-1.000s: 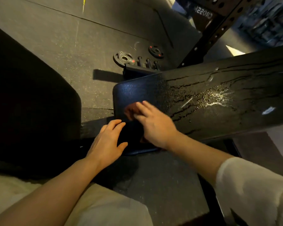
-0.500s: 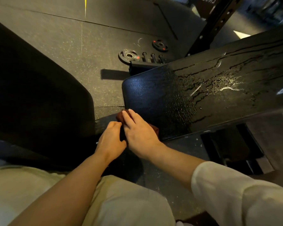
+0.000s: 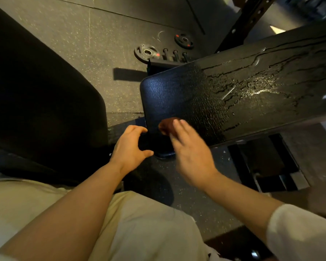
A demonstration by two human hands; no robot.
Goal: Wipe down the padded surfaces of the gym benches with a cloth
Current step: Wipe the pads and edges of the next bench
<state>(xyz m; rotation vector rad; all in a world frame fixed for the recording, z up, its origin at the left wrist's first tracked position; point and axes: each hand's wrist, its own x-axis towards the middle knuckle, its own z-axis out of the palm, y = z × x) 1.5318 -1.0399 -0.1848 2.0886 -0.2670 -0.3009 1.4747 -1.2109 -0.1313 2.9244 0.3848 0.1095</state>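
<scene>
A black padded bench (image 3: 224, 87) slopes up to the right, wet with streaks and droplets on its right part. A small reddish-brown cloth (image 3: 167, 124) lies on the pad near its lower left corner. My right hand (image 3: 191, 153) presses flat on the cloth with straight fingers, blurred by motion. My left hand (image 3: 129, 147) hovers just left of the pad's corner, fingers and thumb loosely curved around nothing.
A second large black pad (image 3: 36, 95) fills the left. Weight plates (image 3: 147, 52) and pegs lie on the rubber floor behind the bench. A black rack upright (image 3: 247, 21) rises at top right. Bench frame parts (image 3: 267, 166) sit under the pad.
My right hand has slid the cloth from the pad's left edge to the right and up onto the surface. My left hand has come off the edge and opened into a loose curve.
</scene>
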